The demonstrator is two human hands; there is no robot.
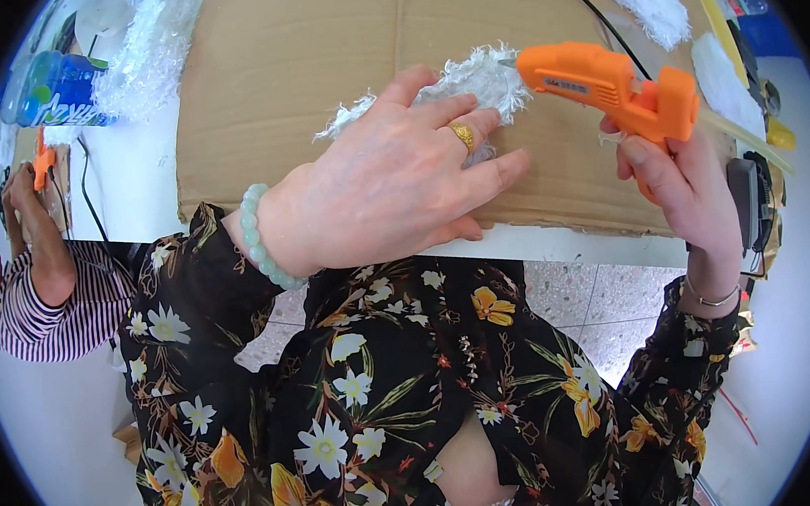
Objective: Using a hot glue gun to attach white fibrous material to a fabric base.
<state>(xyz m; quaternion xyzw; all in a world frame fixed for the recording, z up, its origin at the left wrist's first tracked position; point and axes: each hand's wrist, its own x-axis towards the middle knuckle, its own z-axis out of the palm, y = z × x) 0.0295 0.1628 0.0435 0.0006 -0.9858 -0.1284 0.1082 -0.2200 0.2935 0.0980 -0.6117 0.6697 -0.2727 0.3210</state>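
Glue gun (613, 87) sits in your right hand (684, 189), fist closed round the grip, upper right of the frame, nozzle aimed left at the white fluffy strip (473, 77). That strip runs left to right on the cardboard sheet (300, 55), upper centre. Your left hand (391, 180) lies flat and open on it, so it's the nearer one.

Left hand (391, 175) spread flat, palm down, fingers (471, 124) extended and slightly fanned, wrist bent inward across the body. Right hand (684, 185) raised upright, fingers curled closed in a grip, thumb up, forearm rising from the lower right. Both arms in floral sleeves.
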